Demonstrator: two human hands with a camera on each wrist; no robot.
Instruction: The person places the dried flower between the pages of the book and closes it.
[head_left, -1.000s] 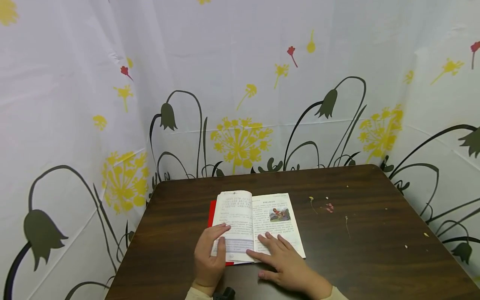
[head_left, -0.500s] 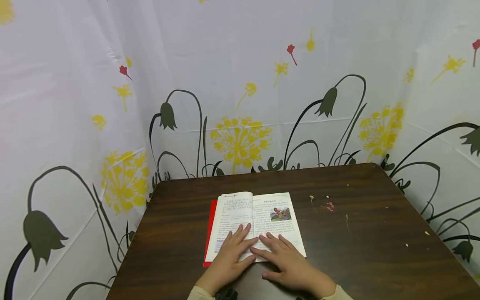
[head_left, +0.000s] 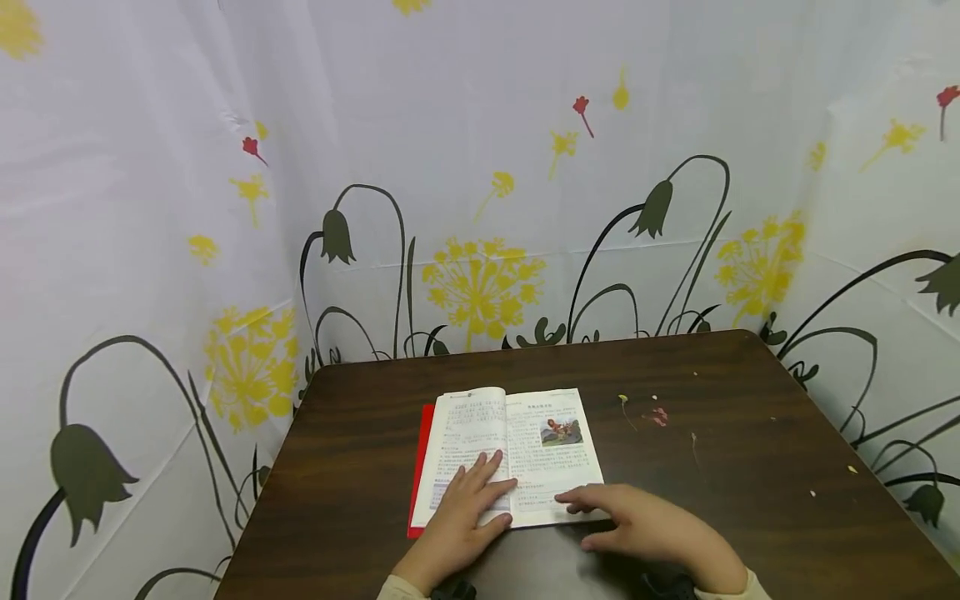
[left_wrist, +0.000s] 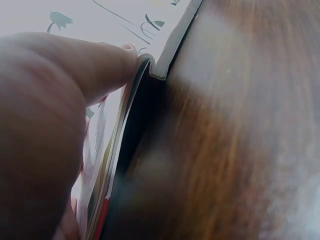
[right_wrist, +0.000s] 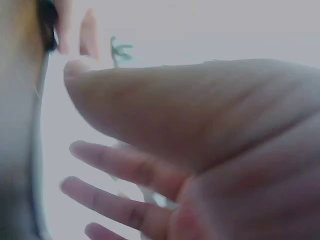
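Observation:
An open book (head_left: 551, 475) with a red cover lies on the dark wooden table, a small colour picture printed on its right page. My left hand (head_left: 463, 515) rests spread over the lower left page, its fingertips reaching the spine. In the left wrist view the thumb of the left hand (left_wrist: 45, 90) lies at the book's lower edge (left_wrist: 112, 150), by the spine. Over the lower right corner of the book is my right hand (head_left: 637, 525), holding nothing. The right wrist view shows the fingers (right_wrist: 115, 160) of that hand apart and extended.
Small dried flower bits, among them a pink one (head_left: 659, 417) and a yellow-tipped stem (head_left: 624, 404), are scattered on the table (head_left: 750, 533) right of the book. A white cloth (head_left: 480, 108) printed with flowers hangs behind and around the table.
My left hand went from the left page's edge to lying spread across that page. My right hand lifted off the page and shifted right, toward the book's lower right corner.

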